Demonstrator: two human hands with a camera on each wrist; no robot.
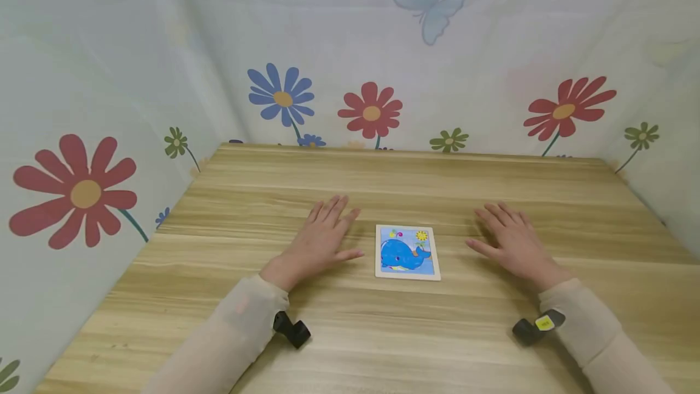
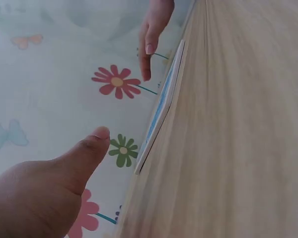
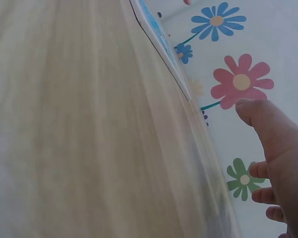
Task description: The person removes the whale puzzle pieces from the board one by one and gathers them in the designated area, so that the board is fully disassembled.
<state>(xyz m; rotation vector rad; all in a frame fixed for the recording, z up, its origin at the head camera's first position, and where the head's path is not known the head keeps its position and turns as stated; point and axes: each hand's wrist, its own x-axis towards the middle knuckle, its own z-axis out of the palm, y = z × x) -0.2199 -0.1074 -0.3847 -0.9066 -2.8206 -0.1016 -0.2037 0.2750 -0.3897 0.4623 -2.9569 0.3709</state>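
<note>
A square picture puzzle (image 1: pixel 407 253) with a blue whale and a pale wooden frame lies flat on the table between the two hands. To its left, the left hand (image 1: pixel 317 239) is palm down with straight fingers, its thumb pointing toward the frame. On the other side, the right hand (image 1: pixel 511 242) is spread the same way, a little farther from the puzzle. Neither hand holds anything. The left wrist view shows the puzzle's edge (image 2: pixel 164 106) beyond the left thumb; the right wrist view catches part of its edge (image 3: pixel 161 44).
The wood-grain table (image 1: pixel 355 345) runs back to a white curtain (image 1: pixel 339 29) printed with flowers and a butterfly, which also hangs along both sides. Each sleeved wrist carries a small black camera, one on the left (image 1: pixel 292 329) and one on the right (image 1: pixel 536 327).
</note>
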